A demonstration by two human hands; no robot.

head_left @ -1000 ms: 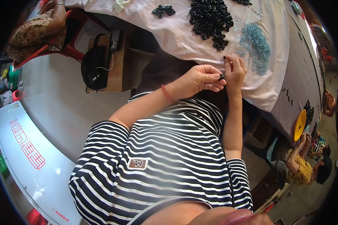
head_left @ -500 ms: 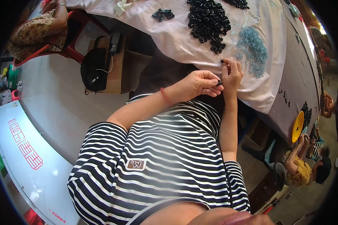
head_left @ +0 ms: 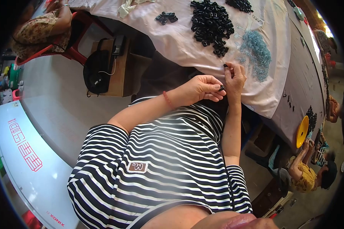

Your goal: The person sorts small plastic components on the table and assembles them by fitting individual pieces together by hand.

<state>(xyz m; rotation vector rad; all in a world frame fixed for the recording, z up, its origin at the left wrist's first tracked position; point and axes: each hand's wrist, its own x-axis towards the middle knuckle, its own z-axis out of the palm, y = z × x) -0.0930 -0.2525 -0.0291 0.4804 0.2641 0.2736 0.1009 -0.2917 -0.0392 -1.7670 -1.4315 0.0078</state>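
Note:
My left hand [head_left: 204, 88], a red bracelet on its wrist, is closed in a pinch on a small black part [head_left: 221, 87] in front of my waist. Just right of it, my right hand [head_left: 235, 77] is closed too, with another small black piece [head_left: 225, 65] between thumb and forefinger at the cloth's near edge. Beyond the fingers lies a large heap of black plastic parts [head_left: 210, 23]. A pile of tiny bluish clear pieces [head_left: 258, 53] is spread to the right of the heap. The exact kind of these parts is too small to tell.
A pale cloth [head_left: 179, 42] covers the table. More black parts lie in a small group [head_left: 166, 17] and a back pile [head_left: 240, 4]. A yellow dish [head_left: 302, 132] and a person in yellow [head_left: 307, 177] are at right. Another person [head_left: 42, 30] sits on a red chair [head_left: 78, 53].
My left hand has turned slightly and lowered the black part a little. My right fingers have shifted slightly, showing more of their black piece. The heaps look the same.

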